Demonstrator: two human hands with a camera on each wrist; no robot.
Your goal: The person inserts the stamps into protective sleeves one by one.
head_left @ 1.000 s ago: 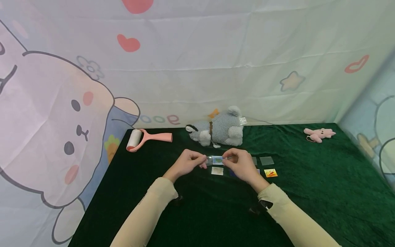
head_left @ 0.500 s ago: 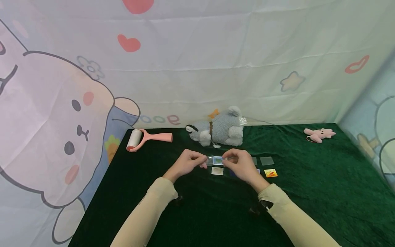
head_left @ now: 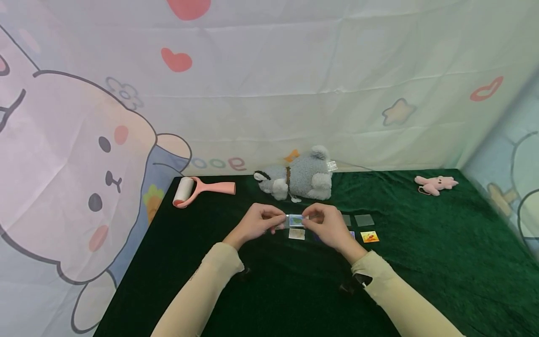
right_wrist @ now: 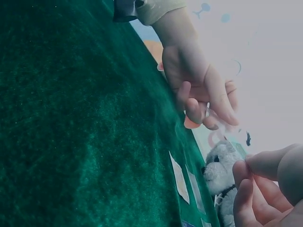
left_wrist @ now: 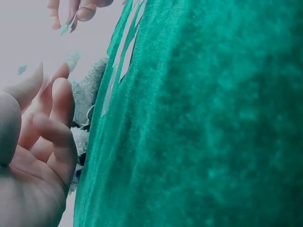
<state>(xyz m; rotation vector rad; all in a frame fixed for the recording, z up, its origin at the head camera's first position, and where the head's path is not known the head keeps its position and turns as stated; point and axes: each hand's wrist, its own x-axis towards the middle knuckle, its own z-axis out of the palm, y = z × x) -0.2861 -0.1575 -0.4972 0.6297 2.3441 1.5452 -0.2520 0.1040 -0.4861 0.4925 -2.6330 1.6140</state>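
Observation:
In the head view, my left hand pinches a small clear plastic sleeve by its left end. My right hand holds the right end of a small card with a blue border and a green picture. The card lies in line with the sleeve; whether its edge is inside cannot be told. Both hands are raised over the table. Below them lies a pale card. In the right wrist view, thumb and finger of my right hand meet, facing my left hand.
Right of my right hand lie a yellow-orange card, a clear sleeve and a partly hidden sleeve. Behind are a grey plush toy and a pink lint roller. A pink plush bear lies far right on the green cloth.
My left fingertips have shifted slightly right, and the card slightly left, so less sleeve shows between them. The right hand stays nearly in place.

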